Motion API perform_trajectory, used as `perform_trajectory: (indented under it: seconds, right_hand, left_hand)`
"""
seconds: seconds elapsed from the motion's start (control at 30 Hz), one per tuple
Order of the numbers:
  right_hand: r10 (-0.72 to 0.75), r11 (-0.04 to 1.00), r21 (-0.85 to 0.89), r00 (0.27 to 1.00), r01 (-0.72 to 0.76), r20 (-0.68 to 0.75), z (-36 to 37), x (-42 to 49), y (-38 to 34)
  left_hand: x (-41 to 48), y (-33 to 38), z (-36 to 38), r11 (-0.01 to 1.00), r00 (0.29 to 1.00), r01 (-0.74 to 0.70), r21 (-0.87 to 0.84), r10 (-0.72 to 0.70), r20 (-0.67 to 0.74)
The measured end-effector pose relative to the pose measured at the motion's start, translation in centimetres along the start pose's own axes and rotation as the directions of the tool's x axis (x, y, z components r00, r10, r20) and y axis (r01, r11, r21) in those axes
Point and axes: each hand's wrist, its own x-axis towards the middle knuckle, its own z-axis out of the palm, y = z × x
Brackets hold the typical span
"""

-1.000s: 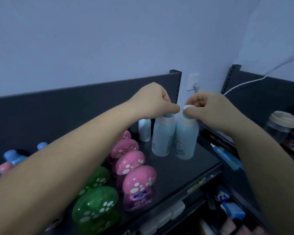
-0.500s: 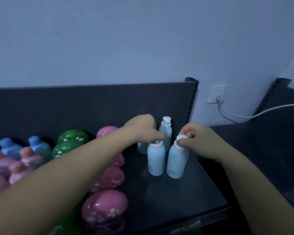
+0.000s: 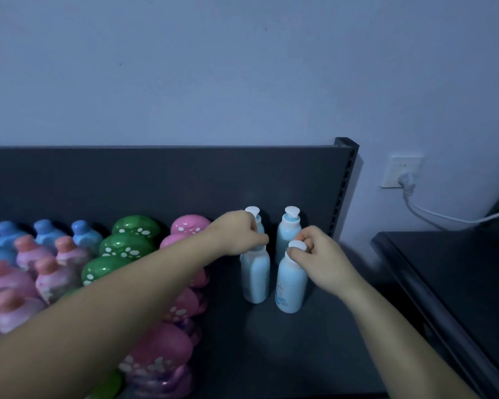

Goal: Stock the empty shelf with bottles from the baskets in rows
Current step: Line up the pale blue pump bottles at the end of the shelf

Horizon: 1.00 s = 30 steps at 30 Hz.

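Several pale blue pump bottles stand upright at the right end of the dark shelf (image 3: 300, 355). My left hand (image 3: 236, 234) grips the top of the front left pump bottle (image 3: 255, 280). My right hand (image 3: 320, 260) pinches the white pump head of the front right pump bottle (image 3: 290, 286). Both front bottles rest on the shelf. Behind them stand a back left pump bottle (image 3: 254, 214), mostly hidden by my left hand, and a back right pump bottle (image 3: 288, 228).
Rows of pink mushroom bottles (image 3: 189, 226), green mushroom bottles (image 3: 127, 246), small pink bottles (image 3: 52, 277) and blue bottles (image 3: 45, 231) fill the shelf's left part. The shelf's back panel (image 3: 185, 182) rises behind. A wall socket (image 3: 401, 171) with a white cable and a second dark shelf (image 3: 458, 277) are at right.
The view has swung left and up, showing more rows. Both hands keep hold of the front bottle tops, which now stand just in front of the back pair.
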Motion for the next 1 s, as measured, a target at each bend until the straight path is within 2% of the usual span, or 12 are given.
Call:
perform_trajectory:
  seconds: [0.17, 0.23, 0.3, 0.37, 0.43, 0.57, 0.8, 1.0]
  right_hand:
    - [-0.094, 0.975, 0.207, 0.995, 0.083, 0.043, -0.1, -0.9, 3.0]
    - [-0.076, 0.986, 0.151, 0.996, 0.067, 0.051, 0.4, -1.0, 4.6]
    - [-0.051, 0.997, 0.056, 0.992, 0.045, 0.116, 1.5, -1.2, 5.6]
    - [-0.029, 0.999, 0.049, 0.98, 0.02, 0.196, 2.7, -1.6, 6.0]
    - [-0.02, 0.997, 0.072, 0.978, 0.006, 0.208, 3.9, -1.6, 6.0]
    - [-0.003, 0.995, 0.099, 0.992, -0.01, 0.128, 4.9, -1.1, 6.0]
    - [-0.006, 1.0, -0.021, 1.0, 0.006, -0.021, 4.7, 0.2, 6.9]
    - [-0.006, 0.999, -0.039, 1.0, 0.006, -0.012, 4.6, 1.1, 7.3]
  left_hand:
    - [-0.7, -0.1, -0.7, 0.992, 0.987, 0.005, -0.129, 0.016, 0.16]
    - [-0.8, -1.0, -0.6, 0.997, 0.969, 0.011, -0.073, 0.007, 0.247]
    - [-0.8, -2.1, 0.4, 1.0, 0.961, -0.015, 0.015, 0.01, 0.278]
    - [-0.5, -2.8, 1.6, 0.995, 0.963, -0.07, 0.068, 0.05, 0.266]
    - [-0.1, -3.1, 2.1, 0.992, 0.959, -0.109, 0.065, 0.088, 0.271]
    - [0.7, -3.4, 1.8, 0.993, 0.965, -0.1, 0.064, 0.081, 0.25]
    - [1.5, -3.8, 2.7, 1.0, 0.994, 0.004, 0.013, -0.005, 0.11]
    - [1.8, -3.7, 2.6, 0.999, 0.995, 0.043, 0.004, -0.043, 0.092]
